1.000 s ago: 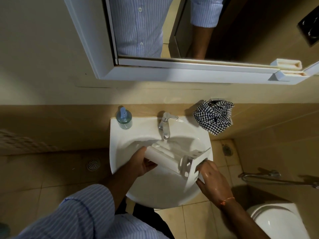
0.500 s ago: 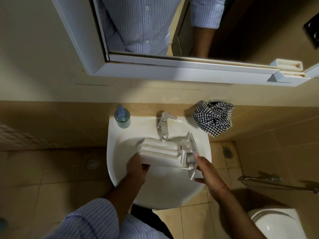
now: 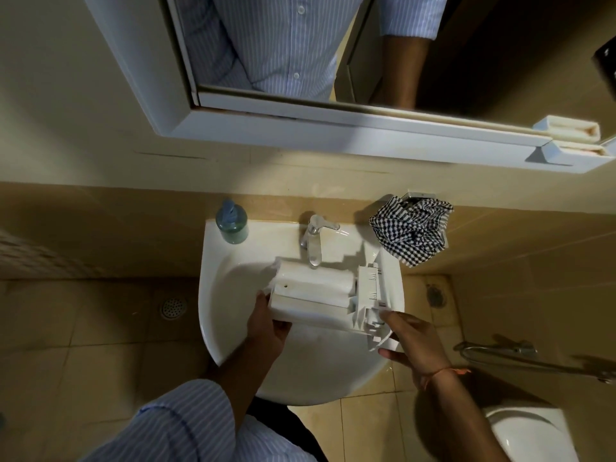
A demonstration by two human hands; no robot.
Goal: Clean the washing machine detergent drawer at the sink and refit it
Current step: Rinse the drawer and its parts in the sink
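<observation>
Sitting around one sink [image 3: 213,295]: one detergent drawer [image 3: 320,295], one tap [image 3: 313,241], one soap bottle [image 3: 231,223], one checked cloth [image 3: 413,231], two hands.

Beige tiled wall [image 3: 100,235] and tan floor tiles [image 3: 100,355] with round floor drain [image 3: 172,307]; white-framed mirror [image 3: 300,125] above, checked cloth [image 3: 413,233] hung on wall, toilet [image 3: 533,435] lower right, dim warm light.

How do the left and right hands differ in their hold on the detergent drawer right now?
The left hand grips the plain back end of the detergent drawer, fingers curled under it; the right hand is at the front-panel end, fingers fairly straight, thumb spread below. The left hand lies over the sink bowl; the right is at its rim. Both touch the drawer.
</observation>
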